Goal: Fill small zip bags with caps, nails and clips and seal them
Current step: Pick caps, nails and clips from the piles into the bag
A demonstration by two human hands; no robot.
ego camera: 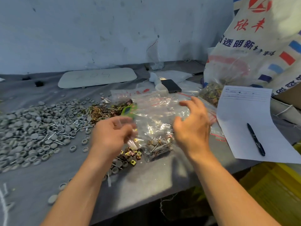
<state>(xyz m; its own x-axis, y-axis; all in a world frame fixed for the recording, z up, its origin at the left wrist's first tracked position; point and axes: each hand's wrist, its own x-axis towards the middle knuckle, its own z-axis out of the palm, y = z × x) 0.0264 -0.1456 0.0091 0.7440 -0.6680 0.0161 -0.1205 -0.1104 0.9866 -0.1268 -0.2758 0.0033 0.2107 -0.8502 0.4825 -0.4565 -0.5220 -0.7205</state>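
The left hand (112, 132) pinches a small clear plastic zip bag (131, 141) just left of the filled clear bags (156, 144) beneath the spread, empty right hand (192, 126).

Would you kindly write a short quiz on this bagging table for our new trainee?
1. True or false: the pen lies on the sheet of paper.
2. The big heap of grey caps lies: A) left of the loose brass clips; B) on the paper; C) right of the pen.
3. What three things fill the bag between the left hand and the right hand?
Key: 1 true; 2 A; 3 caps, nails and clips.
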